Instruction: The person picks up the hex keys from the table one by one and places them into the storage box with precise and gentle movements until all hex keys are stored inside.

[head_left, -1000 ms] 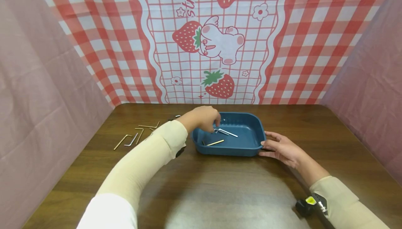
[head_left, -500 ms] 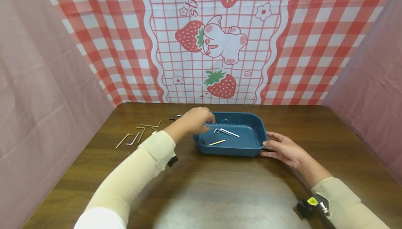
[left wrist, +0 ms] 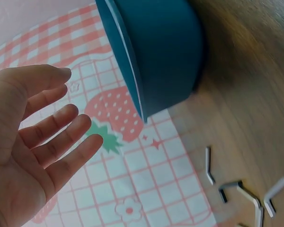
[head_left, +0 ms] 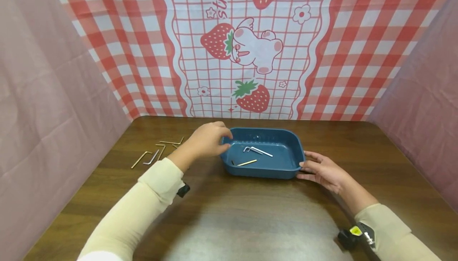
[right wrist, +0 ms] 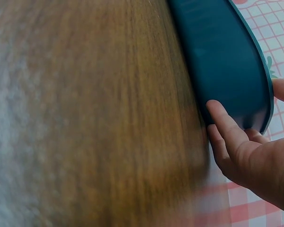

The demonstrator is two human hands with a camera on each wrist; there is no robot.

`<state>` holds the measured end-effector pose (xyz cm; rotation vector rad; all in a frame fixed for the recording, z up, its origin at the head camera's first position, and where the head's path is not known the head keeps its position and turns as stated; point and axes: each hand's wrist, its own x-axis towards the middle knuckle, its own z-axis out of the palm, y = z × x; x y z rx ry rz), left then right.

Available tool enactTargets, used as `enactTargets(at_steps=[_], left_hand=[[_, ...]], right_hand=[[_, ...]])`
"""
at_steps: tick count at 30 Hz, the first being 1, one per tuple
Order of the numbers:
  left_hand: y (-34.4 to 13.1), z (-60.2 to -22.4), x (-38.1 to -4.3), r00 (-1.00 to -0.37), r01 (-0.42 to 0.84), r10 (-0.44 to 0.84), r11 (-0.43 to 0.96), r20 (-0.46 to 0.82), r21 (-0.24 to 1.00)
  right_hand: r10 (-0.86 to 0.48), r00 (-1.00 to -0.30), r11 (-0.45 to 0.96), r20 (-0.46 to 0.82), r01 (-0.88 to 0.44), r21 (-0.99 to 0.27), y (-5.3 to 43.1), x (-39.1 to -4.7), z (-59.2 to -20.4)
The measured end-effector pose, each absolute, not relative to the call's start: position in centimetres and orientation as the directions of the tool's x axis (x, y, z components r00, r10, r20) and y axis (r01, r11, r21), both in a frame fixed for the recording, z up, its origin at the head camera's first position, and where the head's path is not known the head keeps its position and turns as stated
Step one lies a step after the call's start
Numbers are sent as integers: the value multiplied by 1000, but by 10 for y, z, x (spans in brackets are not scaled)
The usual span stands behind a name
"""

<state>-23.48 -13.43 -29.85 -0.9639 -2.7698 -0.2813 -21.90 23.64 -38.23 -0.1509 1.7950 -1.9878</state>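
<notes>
A dark blue rectangular tray stands on the table. Inside it lie two silver hex keys and a brass-coloured hex key. My left hand hovers over the tray's left end, fingers apart and loosely bent around nothing. In the left wrist view, the palm and fingers of that hand hold nothing. At the tray's right end, my right hand holds on, its thumb at the rim and fingers against the outer wall, as the right wrist view shows.
Several L-shaped hex keys, brass-coloured and silver, lie on the wooden table to the left of the tray, partly behind the left forearm. A checked strawberry-print cloth hangs behind the table, with pink cloth at the sides.
My left hand has moved left, from over the tray's interior to its left end, fingers opening wider. The right hand stays at the tray's right end.
</notes>
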Motion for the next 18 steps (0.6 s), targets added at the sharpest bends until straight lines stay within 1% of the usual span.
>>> enactTargets(at_steps=[6,11,18], left_hand=[[-159,-299,-229,-746,649,591,749,308,134],[-181,-297,-222,-722,679,621,721,306,138],[-216,-296,-207,-743,664,616,727,261,175]], right_hand=[[-402,-890,-53,-216,258,-965,237,-219,-382],[-407,-886,-60,-221,268,-962,236,-218,-381],[-408,-885,-61,-224,271,-961,235,-218,-380]])
